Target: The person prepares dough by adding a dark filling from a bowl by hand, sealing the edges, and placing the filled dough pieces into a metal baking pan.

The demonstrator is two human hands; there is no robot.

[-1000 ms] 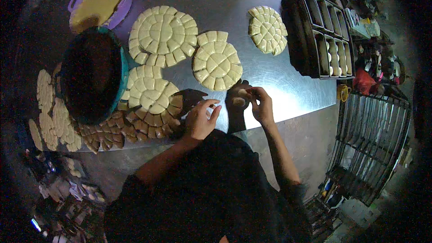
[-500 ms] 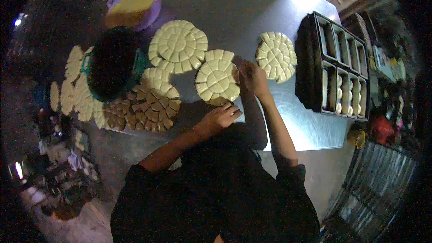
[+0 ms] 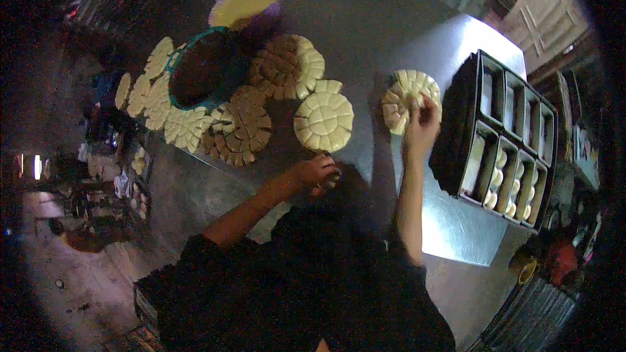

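At the right of the table lies a flat round of pale dough (image 3: 422,82), scored into pieces. My right hand (image 3: 424,132) reaches onto its near part, with thumb and fingers pinched on a piece of dough. My left hand (image 3: 315,173) is curled near the table's front edge; what it holds, if anything, I cannot make out. Just beyond it sits another scored dough round (image 3: 324,116), with a few pieces along its far rim. Further left is a larger cut round (image 3: 310,65), partly in shadow, and nearer me a shaded spread of cut dough (image 3: 238,129).
Black loaf tins (image 3: 478,117), joined in two rows, stand at the right; several near compartments hold pale dough balls (image 3: 495,179). A dark tub with a green rim (image 3: 189,55) and a purple basin (image 3: 274,10) with yellow contents stand left. More dough rounds (image 3: 156,101) line the left edge.
My right hand has moved right, from beside the middle dough round onto the right-hand one. My left hand has stayed near the front edge. The whole view has shifted.
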